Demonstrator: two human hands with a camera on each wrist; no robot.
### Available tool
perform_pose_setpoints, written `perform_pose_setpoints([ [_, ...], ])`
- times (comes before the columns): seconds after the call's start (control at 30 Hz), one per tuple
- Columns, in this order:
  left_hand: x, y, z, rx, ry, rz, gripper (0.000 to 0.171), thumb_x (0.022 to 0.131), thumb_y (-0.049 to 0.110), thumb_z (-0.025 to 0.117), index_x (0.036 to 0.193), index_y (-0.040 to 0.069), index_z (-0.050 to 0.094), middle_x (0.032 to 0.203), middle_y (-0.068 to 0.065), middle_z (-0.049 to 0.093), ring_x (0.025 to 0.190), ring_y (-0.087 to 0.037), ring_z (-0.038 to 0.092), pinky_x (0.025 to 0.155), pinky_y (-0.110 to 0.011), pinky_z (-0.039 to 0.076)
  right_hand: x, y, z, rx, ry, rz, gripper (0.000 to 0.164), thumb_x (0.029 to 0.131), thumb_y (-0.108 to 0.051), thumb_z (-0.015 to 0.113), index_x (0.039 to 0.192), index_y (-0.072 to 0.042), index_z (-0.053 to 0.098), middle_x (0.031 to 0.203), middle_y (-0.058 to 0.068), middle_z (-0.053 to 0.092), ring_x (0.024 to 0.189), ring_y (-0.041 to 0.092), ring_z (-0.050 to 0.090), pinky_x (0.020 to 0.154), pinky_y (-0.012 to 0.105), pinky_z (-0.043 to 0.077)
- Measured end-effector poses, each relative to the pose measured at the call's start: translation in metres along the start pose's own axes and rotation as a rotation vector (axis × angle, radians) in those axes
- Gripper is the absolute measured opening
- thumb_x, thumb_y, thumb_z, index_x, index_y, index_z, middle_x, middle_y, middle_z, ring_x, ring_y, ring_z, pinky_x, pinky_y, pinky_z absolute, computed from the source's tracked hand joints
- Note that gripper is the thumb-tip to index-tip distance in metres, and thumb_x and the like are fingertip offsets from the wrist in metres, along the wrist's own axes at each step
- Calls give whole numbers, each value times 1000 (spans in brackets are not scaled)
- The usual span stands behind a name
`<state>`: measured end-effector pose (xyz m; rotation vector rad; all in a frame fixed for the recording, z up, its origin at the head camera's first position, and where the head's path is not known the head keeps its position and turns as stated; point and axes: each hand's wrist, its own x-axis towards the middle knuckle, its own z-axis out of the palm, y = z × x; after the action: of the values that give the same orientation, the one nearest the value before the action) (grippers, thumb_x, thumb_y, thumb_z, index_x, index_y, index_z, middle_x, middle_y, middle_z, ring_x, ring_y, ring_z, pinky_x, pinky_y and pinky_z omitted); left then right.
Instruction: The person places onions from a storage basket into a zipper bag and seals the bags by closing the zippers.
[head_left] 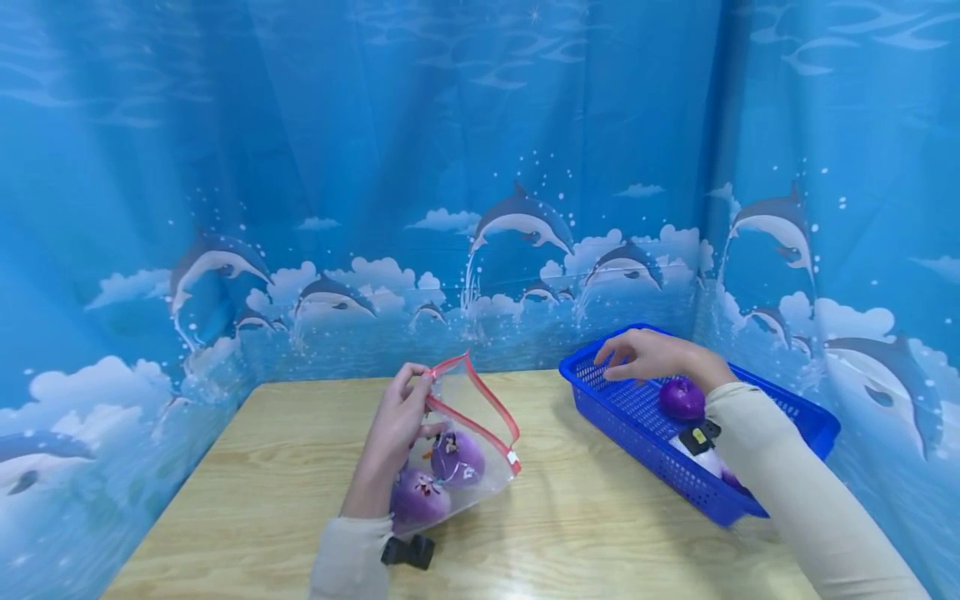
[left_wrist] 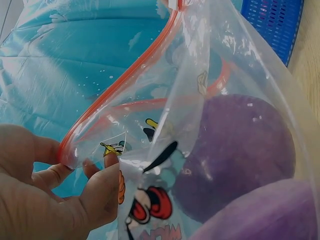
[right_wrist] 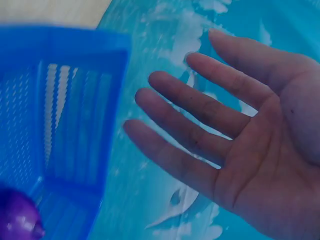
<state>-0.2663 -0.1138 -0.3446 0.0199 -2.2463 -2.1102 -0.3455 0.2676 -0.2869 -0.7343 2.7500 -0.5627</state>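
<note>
My left hand [head_left: 392,429] grips the mouth edge of a clear zip bag [head_left: 483,487] with a red zip strip and cartoon print. The bag's mouth gapes, and a white slider sits at the strip's far corner. Inside it lie two rounded purple things, one [head_left: 467,468] above the other [head_left: 415,504]; the left wrist view shows them large through the plastic. Over the blue basket [head_left: 626,429] hovers my right hand [head_left: 651,354], fingers spread and holding nothing. Below its wrist, a shiny purple onion-like thing [head_left: 682,400] lies in the basket.
A white and purple thing [head_left: 705,463] in the basket is partly hidden by my right sleeve. The basket stands at the right side of the wooden table [head_left: 262,475]. A blue curtain [head_left: 420,167] with printed dolphins hangs behind and on both sides.
</note>
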Motion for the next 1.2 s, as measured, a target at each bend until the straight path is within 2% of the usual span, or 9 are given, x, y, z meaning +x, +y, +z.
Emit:
perform_pose_setpoints([
  [0.17, 1, 0, -1, 3, 5, -5, 24, 112, 27, 41, 123, 10, 55, 86, -5, 46, 74, -14, 47, 79, -41, 68, -6, 27, -4, -38, -6, 11, 34, 100, -27, 67, 126, -5, 68, 120, 17, 72, 103, 26, 70, 78, 40, 64],
  [0.37, 3, 0, -1, 20, 23, -27, 23, 113, 29, 40, 121, 14, 56, 87, -5, 45, 72, -14, 45, 77, -39, 68, -11, 63, -5, -62, -50, 64, 35, 98, -21, 69, 124, 1, 67, 116, 22, 72, 104, 33, 71, 86, 47, 64],
  [0.57, 3, -1, -2, 13, 21, -27, 23, 113, 29, 40, 121, 13, 55, 88, -6, 46, 66, -13, 41, 78, -40, 68, -18, 90, -3, -7, -102, 250, 36, 96, -12, 67, 127, 6, 62, 127, 35, 62, 106, 40, 68, 80, 52, 65],
  [0.73, 4, -1, -2, 7, 22, -26, 23, 113, 28, 40, 121, 13, 55, 84, -5, 45, 62, -12, 39, 76, -39, 68, -22, 102, 0, -3, -96, 359, 37, 95, -7, 66, 130, 4, 62, 127, 31, 62, 109, 41, 66, 84, 54, 64],
  [0.93, 4, 0, -2, 11, 28, -30, 23, 113, 28, 40, 120, 13, 56, 82, -5, 45, 58, -11, 37, 72, -37, 67, -18, 110, 6, -33, -89, 351, 38, 93, -7, 67, 131, 1, 64, 123, 25, 67, 107, 36, 67, 87, 55, 62],
  [1.1, 3, 0, -2, 17, 27, -30, 23, 113, 29, 40, 120, 14, 56, 83, -5, 44, 58, -11, 37, 73, -37, 68, -11, 114, 12, -58, -89, 278, 41, 86, 1, 68, 127, 2, 67, 113, 19, 70, 94, 27, 69, 83, 47, 64],
  [1.2, 3, 0, -2, 15, 23, -29, 23, 113, 29, 40, 121, 13, 55, 84, -5, 45, 58, -11, 37, 74, -38, 68, -7, 116, 15, -85, -69, 235, 47, 80, 6, 68, 127, 4, 66, 115, 24, 69, 99, 33, 68, 82, 44, 64],
])
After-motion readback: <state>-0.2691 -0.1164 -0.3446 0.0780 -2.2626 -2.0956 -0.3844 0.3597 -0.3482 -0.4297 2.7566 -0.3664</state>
